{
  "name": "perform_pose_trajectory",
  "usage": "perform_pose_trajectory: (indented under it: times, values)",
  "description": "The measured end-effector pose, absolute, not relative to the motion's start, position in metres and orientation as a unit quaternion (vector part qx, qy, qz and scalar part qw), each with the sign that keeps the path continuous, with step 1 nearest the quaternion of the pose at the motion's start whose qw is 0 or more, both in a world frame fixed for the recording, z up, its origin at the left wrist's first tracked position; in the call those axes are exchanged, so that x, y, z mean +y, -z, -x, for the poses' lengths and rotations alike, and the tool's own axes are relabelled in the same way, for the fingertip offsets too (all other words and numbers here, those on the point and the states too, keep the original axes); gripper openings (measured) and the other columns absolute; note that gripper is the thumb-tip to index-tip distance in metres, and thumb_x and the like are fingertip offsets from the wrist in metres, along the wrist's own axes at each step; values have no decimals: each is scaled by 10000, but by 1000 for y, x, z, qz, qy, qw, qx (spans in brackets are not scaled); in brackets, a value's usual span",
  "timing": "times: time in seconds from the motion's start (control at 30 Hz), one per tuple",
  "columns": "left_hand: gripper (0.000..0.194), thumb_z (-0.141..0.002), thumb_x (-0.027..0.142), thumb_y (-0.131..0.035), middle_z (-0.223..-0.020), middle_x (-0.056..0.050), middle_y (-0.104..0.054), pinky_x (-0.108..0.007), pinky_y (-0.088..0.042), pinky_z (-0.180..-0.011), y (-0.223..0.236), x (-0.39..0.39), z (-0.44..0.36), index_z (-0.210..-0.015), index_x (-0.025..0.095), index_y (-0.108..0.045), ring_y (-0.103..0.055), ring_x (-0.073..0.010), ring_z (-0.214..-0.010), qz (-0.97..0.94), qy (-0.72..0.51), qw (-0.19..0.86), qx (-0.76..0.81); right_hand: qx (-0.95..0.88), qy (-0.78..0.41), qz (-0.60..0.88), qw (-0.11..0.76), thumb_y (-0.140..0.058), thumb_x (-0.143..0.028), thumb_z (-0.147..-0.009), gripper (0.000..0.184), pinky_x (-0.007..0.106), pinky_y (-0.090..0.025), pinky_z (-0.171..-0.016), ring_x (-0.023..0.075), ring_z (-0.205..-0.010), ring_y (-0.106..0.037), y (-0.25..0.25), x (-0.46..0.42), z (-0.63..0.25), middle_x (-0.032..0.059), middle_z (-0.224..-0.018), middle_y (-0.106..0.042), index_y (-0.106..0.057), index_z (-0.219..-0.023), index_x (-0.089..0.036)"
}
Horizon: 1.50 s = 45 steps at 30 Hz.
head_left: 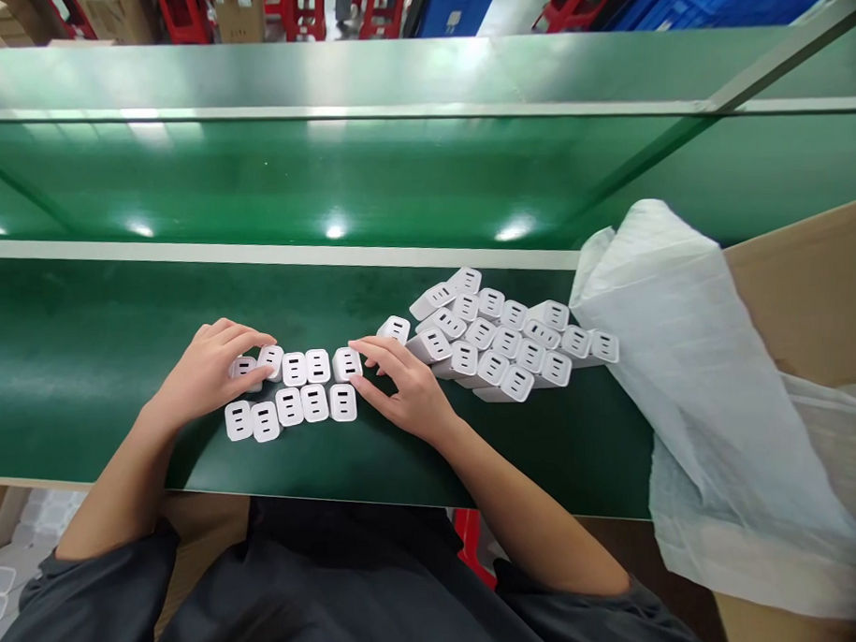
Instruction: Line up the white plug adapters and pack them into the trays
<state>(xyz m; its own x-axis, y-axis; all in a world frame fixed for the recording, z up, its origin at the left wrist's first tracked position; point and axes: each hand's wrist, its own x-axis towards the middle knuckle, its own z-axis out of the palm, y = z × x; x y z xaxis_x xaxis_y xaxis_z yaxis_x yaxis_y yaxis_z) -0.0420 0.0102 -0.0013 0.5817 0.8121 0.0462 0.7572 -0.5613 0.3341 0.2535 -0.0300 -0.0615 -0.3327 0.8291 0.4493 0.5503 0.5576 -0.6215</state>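
Observation:
White charger blocks with dark port slots stand in two short rows on the green bench. At the left end of the back row, my left hand (215,366) pinches one charger block (271,361) between thumb and fingers. My right hand (406,387) has its thumb and fingertips closed on another charger block (346,363) at the right end of that row. The front row, with a charger block (315,403) near its middle, lies just before my hands. A large cluster of charger blocks (505,342) leans together to the right of my right hand.
The green bench top (85,361) has a white strip (257,250) along its back. A white plastic sheet (688,349) hangs over a cardboard box (806,289) at the right. Clear trays (48,512) sit below the bench edge at lower left. Red stools (305,12) stand beyond.

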Motion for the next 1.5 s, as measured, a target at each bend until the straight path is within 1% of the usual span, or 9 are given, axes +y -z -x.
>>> perform_pose_trajectory:
  times: [0.07, 0.23, 0.4, 0.63, 0.83, 0.97, 1.1, 1.33, 1.5]
  values:
    - [290, -973, 412, -533, -1147, -41, -694, -393, -381, -935, 2, 9, 40, -1173, 226, -630, -585, -222, -1024, -881, -100, 129, 444, -803, -175, 430, 373, -551, -283, -973, 300, 361, -595, -831, 205, -967, -653, 62, -30, -252, 103, -1204, -641, -614, -1263, -237]
    - [366, -912, 494, -623, -1171, -53, -680, -404, -375, -916, 6, 6, 38, -1174, 240, -645, -581, -248, -1044, -885, -101, 102, 443, -804, -153, 438, 372, -561, -286, -974, 224, 337, -581, -751, 160, -794, -610, 62, -28, -251, 106, -1150, -633, -672, -1156, -215]
    - [300, -941, 429, -583, -1189, -58, -668, -403, -364, -947, 3, 7, 41, -1173, 248, -641, -586, -241, -1073, -882, -107, 143, 436, -793, -146, 460, 371, -595, -338, -959, 241, 313, -569, -653, 155, -745, -615, 63, -28, -251, 106, -1096, -636, -668, -1142, -199]
    - [277, -959, 269, -496, -1226, -6, -676, -406, -340, -971, -2, 8, 47, -1214, 280, -601, -583, -212, -1098, -883, -100, 214, 406, -788, -136, 478, 364, -587, -303, -956, 237, 304, -586, -678, 146, -732, -644, 62, -28, -252, 96, -1136, -661, -650, -1166, -215]
    - [363, -926, 144, -411, -1164, -17, -705, -428, -361, -986, 2, 6, 41, -1174, 266, -646, -579, -231, -1143, -888, -132, 225, 380, -787, -113, 487, 361, -570, -296, -958, 199, 318, -597, -723, 168, -814, -674, 61, -28, -248, 112, -1260, -642, -663, -1110, -209]
    - [294, -978, 238, -450, -1241, -52, -680, -423, -417, -983, 4, 4, 34, -1189, 244, -654, -591, -233, -1144, -892, -175, 202, 366, -781, -101, 502, 357, -623, -377, -932, 205, 322, -597, -681, 192, -836, -677, 63, -26, -245, 114, -1171, -664, -667, -1046, -212]
    - [285, -982, 336, -529, -1268, -47, -682, -418, -455, -994, 8, 1, 27, -1226, 268, -661, -591, -233, -1164, -903, -185, 171, 349, -784, -122, 480, 374, -566, -275, -942, 168, 412, -593, -877, 241, -1039, -662, 60, -24, -245, 99, -1158, -681, -665, -1072, -235]
    - [279, -996, 347, -515, -1284, -12, -684, -422, -502, -974, 13, 0, 27, -1200, 291, -697, -604, -238, -1177, -923, -153, 145, 323, -812, -164, 412, 380, -373, -66, -928, 420, 480, -541, -1012, 238, -1186, -603, 60, -22, -246, 50, -1114, -729, -678, -1156, -244]
    - [277, -994, 351, -516, -1276, -24, -687, -401, -539, -923, 14, 1, 30, -1173, 275, -712, -634, -233, -1132, -923, -167, 132, 321, -806, -205, 372, 413, -296, -42, -951, 471, 463, -540, -1023, 216, -1273, -567, 63, -24, -242, 66, -1161, -713, -645, -1215, -216]
